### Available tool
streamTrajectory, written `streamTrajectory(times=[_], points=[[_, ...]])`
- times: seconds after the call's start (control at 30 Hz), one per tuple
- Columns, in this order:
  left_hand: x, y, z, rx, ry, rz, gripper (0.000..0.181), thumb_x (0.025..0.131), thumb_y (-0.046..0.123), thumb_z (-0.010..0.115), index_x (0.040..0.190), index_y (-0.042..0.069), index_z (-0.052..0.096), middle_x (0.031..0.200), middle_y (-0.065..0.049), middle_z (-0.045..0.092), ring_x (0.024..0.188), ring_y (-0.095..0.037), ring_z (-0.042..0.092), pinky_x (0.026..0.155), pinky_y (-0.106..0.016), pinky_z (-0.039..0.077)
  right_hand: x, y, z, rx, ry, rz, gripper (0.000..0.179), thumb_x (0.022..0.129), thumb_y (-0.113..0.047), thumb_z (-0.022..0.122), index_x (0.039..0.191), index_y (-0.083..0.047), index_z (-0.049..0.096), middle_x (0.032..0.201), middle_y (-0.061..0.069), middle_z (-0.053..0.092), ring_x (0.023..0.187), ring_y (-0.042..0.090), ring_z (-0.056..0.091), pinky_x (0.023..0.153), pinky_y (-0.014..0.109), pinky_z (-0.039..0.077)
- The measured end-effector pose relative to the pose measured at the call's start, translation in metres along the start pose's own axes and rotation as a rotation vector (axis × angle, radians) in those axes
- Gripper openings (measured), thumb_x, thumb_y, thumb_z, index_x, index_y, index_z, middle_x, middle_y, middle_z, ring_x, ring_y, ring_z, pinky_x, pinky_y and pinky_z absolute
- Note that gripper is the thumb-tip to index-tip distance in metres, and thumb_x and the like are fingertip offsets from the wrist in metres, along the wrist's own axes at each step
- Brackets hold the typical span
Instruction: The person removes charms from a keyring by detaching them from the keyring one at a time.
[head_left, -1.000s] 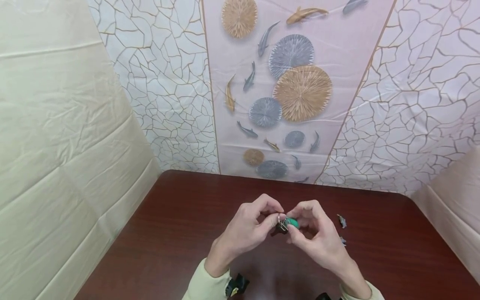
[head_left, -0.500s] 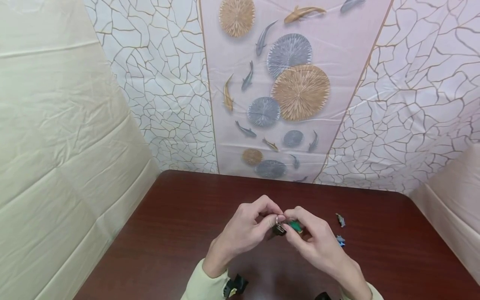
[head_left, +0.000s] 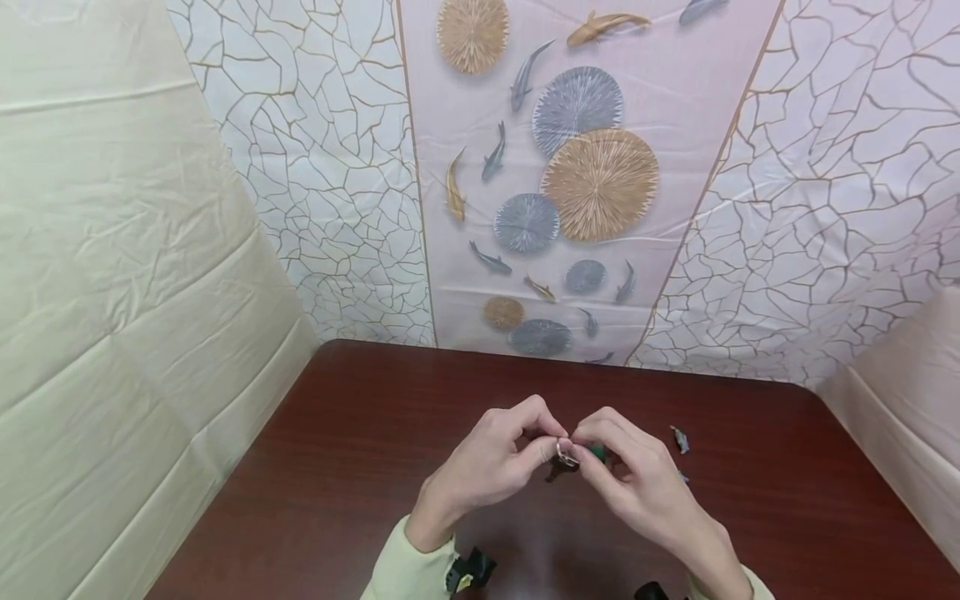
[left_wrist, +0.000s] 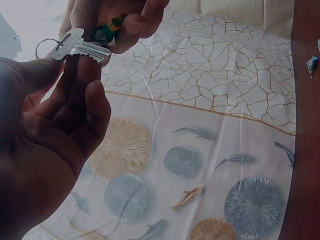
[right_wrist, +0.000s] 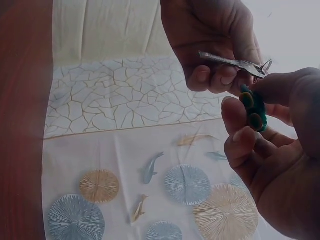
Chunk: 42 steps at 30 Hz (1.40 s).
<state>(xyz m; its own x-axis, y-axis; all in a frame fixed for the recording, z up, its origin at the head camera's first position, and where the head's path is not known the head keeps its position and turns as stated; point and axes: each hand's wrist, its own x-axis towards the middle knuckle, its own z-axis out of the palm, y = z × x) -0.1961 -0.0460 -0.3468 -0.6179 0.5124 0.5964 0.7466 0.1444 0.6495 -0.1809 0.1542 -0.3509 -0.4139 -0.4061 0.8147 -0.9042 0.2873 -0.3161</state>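
My left hand [head_left: 498, 450] pinches a thin metal key ring [left_wrist: 46, 48] between thumb and index finger, in front of the table. A silver key [left_wrist: 82, 48] with a toothed blade hangs on the ring, lying across the fingers. My right hand [head_left: 637, 462] meets it tip to tip, thumb and index finger pinching at the ring's other side. A small green charm [right_wrist: 254, 110] with orange-rimmed round parts sits in the right fingers, partly covered by them. Below the left fingertips shows a small dark brown piece [head_left: 558, 472]; its kind is unclear.
Right of the right hand, a small grey-blue figure [head_left: 680, 439] lies on the dark red-brown table [head_left: 360, 417]. A second bluish one [head_left: 683, 477] is mostly hidden by that hand. Patterned cloth [head_left: 345, 167] hangs behind the table, and cream cloth [head_left: 150, 292] at the left.
My right fingertips have shifted from around the green charm to the ring beside the left fingertips, and the charm is now tucked further under the right fingers. The left hand stays nearly in place.
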Motion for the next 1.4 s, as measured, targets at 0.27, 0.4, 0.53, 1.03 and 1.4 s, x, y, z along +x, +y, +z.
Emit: streamTrajectory(times=[0.27, 0.4, 0.53, 1.03, 1.4], points=[[0.001, 0.001, 0.003, -0.085, -0.015, -0.069, 0.009, 0.092, 0.001, 0.062, 0.095, 0.010, 0.061, 0.090, -0.005, 0.073, 0.078, 0.004, 0.060, 0.067, -0.018, 0.053, -0.001, 0.000, -0.006, 0.025, 0.014, 0.016, 0.019, 0.084, 0.003, 0.072, 0.096, -0.012, 0.067, 0.091, -0.003, 0.060, 0.077, 0.000, 0.053, 0.060, 0.008, 0.042], [0.001, 0.001, 0.005, -0.108, -0.010, -0.058, 0.008, 0.092, 0.003, 0.064, 0.094, 0.010, 0.060, 0.093, -0.005, 0.072, 0.079, 0.004, 0.062, 0.069, -0.021, 0.056, -0.001, -0.001, -0.008, 0.022, 0.026, -0.002, 0.015, 0.085, 0.001, 0.071, 0.094, -0.010, 0.067, 0.090, -0.002, 0.060, 0.076, 0.000, 0.052, 0.058, 0.008, 0.040], [0.001, 0.001, 0.005, -0.116, -0.006, -0.030, 0.011, 0.091, 0.005, 0.066, 0.095, 0.011, 0.058, 0.089, -0.005, 0.070, 0.077, 0.003, 0.062, 0.070, -0.020, 0.055, 0.002, -0.003, -0.007, 0.026, 0.036, -0.022, 0.013, 0.085, 0.001, 0.071, 0.093, -0.009, 0.067, 0.089, -0.001, 0.060, 0.076, 0.000, 0.051, 0.057, 0.010, 0.038], [0.002, -0.001, 0.006, -0.037, -0.030, -0.033, 0.013, 0.088, 0.003, 0.066, 0.096, 0.012, 0.059, 0.081, 0.000, 0.065, 0.072, 0.004, 0.056, 0.064, -0.015, 0.050, 0.009, -0.014, -0.007, -0.039, 0.062, -0.036, 0.016, 0.097, -0.019, 0.061, 0.087, -0.007, 0.065, 0.085, -0.001, 0.058, 0.071, 0.000, 0.048, 0.058, 0.006, 0.035], [0.003, -0.001, 0.007, -0.040, 0.025, -0.088, 0.010, 0.088, 0.004, 0.066, 0.092, 0.012, 0.063, 0.076, 0.000, 0.068, 0.068, 0.003, 0.058, 0.063, -0.017, 0.052, 0.006, -0.012, -0.008, -0.012, 0.048, -0.022, 0.010, 0.095, -0.014, 0.064, 0.088, -0.006, 0.065, 0.087, -0.001, 0.060, 0.073, -0.001, 0.048, 0.056, 0.009, 0.036]])
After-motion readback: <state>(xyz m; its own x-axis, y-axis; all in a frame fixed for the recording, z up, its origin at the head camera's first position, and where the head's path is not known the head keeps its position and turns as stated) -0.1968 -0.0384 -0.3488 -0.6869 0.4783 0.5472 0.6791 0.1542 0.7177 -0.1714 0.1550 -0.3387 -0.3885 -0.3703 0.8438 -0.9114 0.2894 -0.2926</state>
